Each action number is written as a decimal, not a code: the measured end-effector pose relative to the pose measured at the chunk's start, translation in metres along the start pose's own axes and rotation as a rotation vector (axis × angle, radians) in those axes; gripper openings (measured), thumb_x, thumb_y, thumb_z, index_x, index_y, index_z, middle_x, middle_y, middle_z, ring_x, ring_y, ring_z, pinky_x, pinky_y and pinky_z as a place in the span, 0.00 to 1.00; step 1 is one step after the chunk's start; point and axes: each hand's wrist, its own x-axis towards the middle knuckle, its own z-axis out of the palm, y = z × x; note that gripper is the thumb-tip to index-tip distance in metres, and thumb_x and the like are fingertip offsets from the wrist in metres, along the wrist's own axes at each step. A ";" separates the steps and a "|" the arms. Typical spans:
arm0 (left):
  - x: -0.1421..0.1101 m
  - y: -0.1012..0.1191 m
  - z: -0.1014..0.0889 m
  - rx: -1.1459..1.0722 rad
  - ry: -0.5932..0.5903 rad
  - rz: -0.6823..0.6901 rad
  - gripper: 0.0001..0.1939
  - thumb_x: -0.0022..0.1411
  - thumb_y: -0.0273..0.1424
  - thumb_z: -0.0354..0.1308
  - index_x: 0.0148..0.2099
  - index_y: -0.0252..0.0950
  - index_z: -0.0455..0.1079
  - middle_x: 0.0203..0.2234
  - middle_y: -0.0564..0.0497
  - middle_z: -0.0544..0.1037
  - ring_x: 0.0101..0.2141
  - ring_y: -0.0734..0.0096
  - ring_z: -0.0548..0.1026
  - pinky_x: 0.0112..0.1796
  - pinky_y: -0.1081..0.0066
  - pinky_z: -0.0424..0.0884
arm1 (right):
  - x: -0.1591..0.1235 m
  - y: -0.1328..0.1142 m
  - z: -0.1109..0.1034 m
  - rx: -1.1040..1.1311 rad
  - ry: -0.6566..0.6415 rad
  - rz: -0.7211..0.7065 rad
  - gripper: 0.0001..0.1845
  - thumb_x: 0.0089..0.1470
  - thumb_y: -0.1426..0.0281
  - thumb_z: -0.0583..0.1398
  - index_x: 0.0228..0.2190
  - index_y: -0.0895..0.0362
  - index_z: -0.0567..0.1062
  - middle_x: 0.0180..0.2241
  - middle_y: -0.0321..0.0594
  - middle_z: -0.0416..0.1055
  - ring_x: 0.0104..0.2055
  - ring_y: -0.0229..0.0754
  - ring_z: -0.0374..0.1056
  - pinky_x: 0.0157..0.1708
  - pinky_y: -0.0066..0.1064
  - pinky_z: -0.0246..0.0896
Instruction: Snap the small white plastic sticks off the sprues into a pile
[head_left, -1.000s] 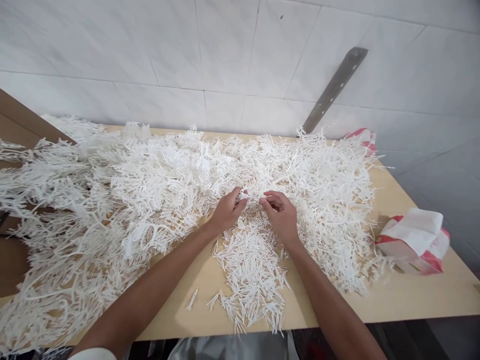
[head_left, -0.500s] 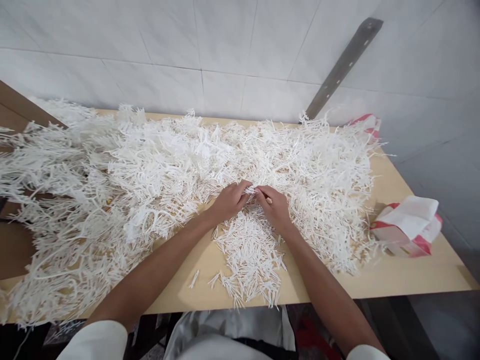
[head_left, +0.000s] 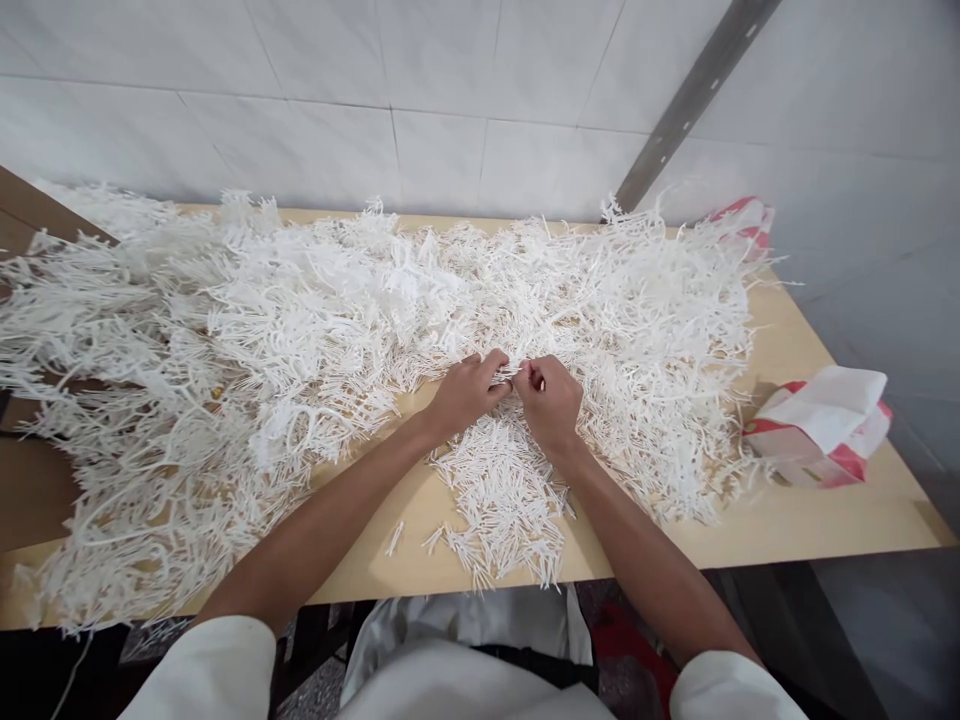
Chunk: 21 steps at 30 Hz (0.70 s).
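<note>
A big tangle of white branched plastic pieces [head_left: 247,330] covers most of the pale wooden table [head_left: 795,520]. My left hand [head_left: 466,392] and my right hand [head_left: 550,397] meet at the middle of the table, fingers curled and pinched together on a small white plastic piece [head_left: 516,373] held between them. Just below the hands lies a heap of short loose white sticks [head_left: 499,500], reaching to the table's front edge.
A red and white plastic bag [head_left: 821,428] lies at the table's right end, and another red and white bag [head_left: 739,218] sits at the back right by the tiled wall. A grey metal strip [head_left: 686,105] leans up the wall. Brown board [head_left: 30,215] at left.
Both hands have closed together: the fingers were apart a second ago and now pinch one small piece between them. The view has tilted down a little.
</note>
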 end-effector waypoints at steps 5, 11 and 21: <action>-0.002 -0.001 -0.004 -0.155 -0.053 -0.009 0.10 0.60 0.34 0.53 0.44 0.37 0.64 0.29 0.53 0.74 0.31 0.71 0.72 0.34 0.72 0.65 | 0.019 0.015 -0.014 0.213 0.210 0.343 0.14 0.58 0.62 0.54 0.24 0.54 0.69 0.20 0.32 0.64 0.22 0.34 0.57 0.24 0.29 0.52; 0.001 -0.004 -0.009 -0.616 0.013 -0.185 0.14 0.67 0.40 0.44 0.48 0.38 0.57 0.18 0.60 0.67 0.19 0.78 0.66 0.25 0.75 0.61 | 0.026 0.022 -0.020 0.502 -0.192 0.322 0.19 0.57 0.53 0.55 0.35 0.54 0.76 0.28 0.36 0.74 0.27 0.35 0.67 0.26 0.29 0.61; 0.002 -0.008 -0.004 -0.492 0.076 -0.106 0.11 0.66 0.37 0.48 0.48 0.39 0.60 0.25 0.56 0.69 0.24 0.78 0.65 0.28 0.73 0.61 | 0.020 0.010 -0.019 0.493 -0.430 0.133 0.17 0.56 0.54 0.58 0.38 0.51 0.78 0.36 0.38 0.77 0.32 0.36 0.71 0.34 0.31 0.66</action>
